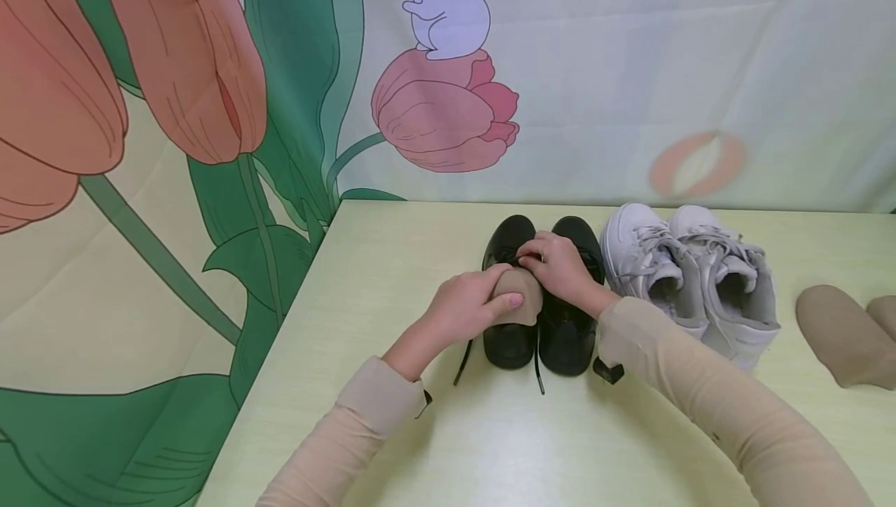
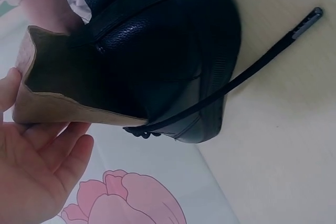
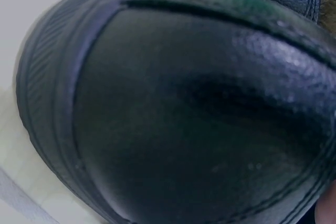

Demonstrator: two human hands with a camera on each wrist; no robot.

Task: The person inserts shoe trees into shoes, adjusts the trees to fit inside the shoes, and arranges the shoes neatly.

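Note:
Two black leather lace-up shoes stand side by side, heels toward me; the left shoe (image 1: 509, 347) has loose laces. My left hand (image 1: 458, 305) grips a beige insole (image 1: 516, 289), thumb on top, its front part inside the left shoe's opening. In the left wrist view the insole (image 2: 58, 109) curves up out of the shoe. With fingers and thumb my right hand (image 1: 560, 267) pinches the left shoe near its laces; the exact part held is hidden. Below my right wrist is the right shoe (image 1: 568, 347), its heel (image 3: 199, 119) filling the right wrist view.
A pair of white sneakers (image 1: 689, 274) stands directly right of the black shoes. Farther right lie more beige insoles (image 1: 843, 336). The pale table (image 1: 392, 250) meets a printed cloth backdrop (image 1: 595, 103) with tulips behind and at the left.

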